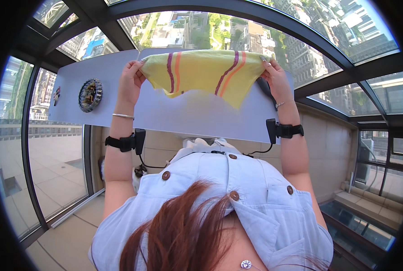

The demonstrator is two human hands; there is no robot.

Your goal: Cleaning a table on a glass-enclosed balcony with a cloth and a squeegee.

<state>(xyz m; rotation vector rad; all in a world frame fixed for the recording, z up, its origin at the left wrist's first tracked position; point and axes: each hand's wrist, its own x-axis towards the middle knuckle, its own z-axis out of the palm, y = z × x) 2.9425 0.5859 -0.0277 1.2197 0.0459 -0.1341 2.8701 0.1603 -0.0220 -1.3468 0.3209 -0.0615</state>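
A yellow towel (pixel 201 72) with purple and orange stripes is stretched out between my two hands, above the white table. My left hand (pixel 131 79) pinches its upper left corner. The upper right corner is gripped by my right hand (pixel 275 77), thumb and fingers closed on it. The towel's lower edge hangs loose and looks slightly blurred at the right. Both arms reach forward, each with a black strap device at the forearm.
On the left of the white table (pixel 165 118) stands a round patterned basket (pixel 90 95) with small things in it. A small object (pixel 57 95) lies by the left edge. Behind my right hand is a dark curved object (pixel 265 90). A black-and-white animal (pixel 139 171) is below my left arm. Windows surround the table.
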